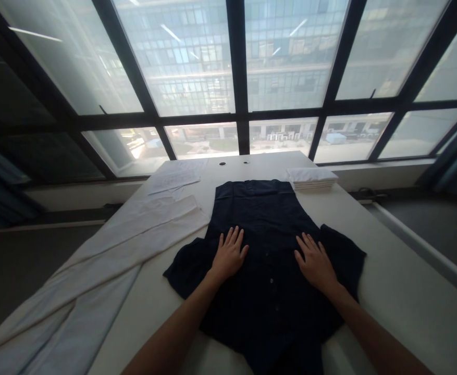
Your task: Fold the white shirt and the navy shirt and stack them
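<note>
A dark navy short-sleeved shirt [267, 291] lies spread on the white table [384, 291], buttons up along its middle. Its hem points toward the window, and the collar end is nearest me. My left hand [229, 253] rests flat on the left side of the shirt, beside the left sleeve, fingers stretched out. On the right side, my right hand [315, 262] lies palm down close to the right sleeve, its fingers spread a little. Neither hand grips the cloth. The collar is partly cut off by the bottom of the view.
Long pale cloth [122, 255] runs along the table's left side. Beyond it lie printed papers [177, 176]. At the far right sits a stack of folded white cloth [313, 178]. Two small holes open near the far edge, before the large windows [197, 57].
</note>
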Available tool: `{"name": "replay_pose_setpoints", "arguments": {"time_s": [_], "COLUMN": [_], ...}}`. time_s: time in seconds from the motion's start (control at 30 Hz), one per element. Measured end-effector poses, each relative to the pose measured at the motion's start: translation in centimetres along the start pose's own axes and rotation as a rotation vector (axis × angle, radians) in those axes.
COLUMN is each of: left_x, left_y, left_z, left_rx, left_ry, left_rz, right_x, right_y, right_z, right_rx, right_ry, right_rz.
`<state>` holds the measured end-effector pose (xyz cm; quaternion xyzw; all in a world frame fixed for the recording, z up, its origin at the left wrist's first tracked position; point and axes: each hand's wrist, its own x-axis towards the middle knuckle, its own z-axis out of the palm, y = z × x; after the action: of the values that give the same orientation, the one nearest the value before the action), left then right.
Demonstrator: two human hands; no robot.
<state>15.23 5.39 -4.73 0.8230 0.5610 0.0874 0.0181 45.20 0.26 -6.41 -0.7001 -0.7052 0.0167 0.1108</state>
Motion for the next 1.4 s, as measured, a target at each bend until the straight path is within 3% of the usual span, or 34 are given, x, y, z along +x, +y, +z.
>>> {"name": "replay_pose_setpoints", "arguments": {"time_s": [1.4], "left_x": [-0.56], "left_y": [-0.43], "left_z": [-0.24], "left_rx": [-0.014], "left_ry": [0.003], "left_rz": [0.019], "right_x": [-0.43], "right_y": [0.29], "right_z": [0.17], "right_rx": [0.005], "right_ry": [0.039], "right_rz": [-0.037]}}
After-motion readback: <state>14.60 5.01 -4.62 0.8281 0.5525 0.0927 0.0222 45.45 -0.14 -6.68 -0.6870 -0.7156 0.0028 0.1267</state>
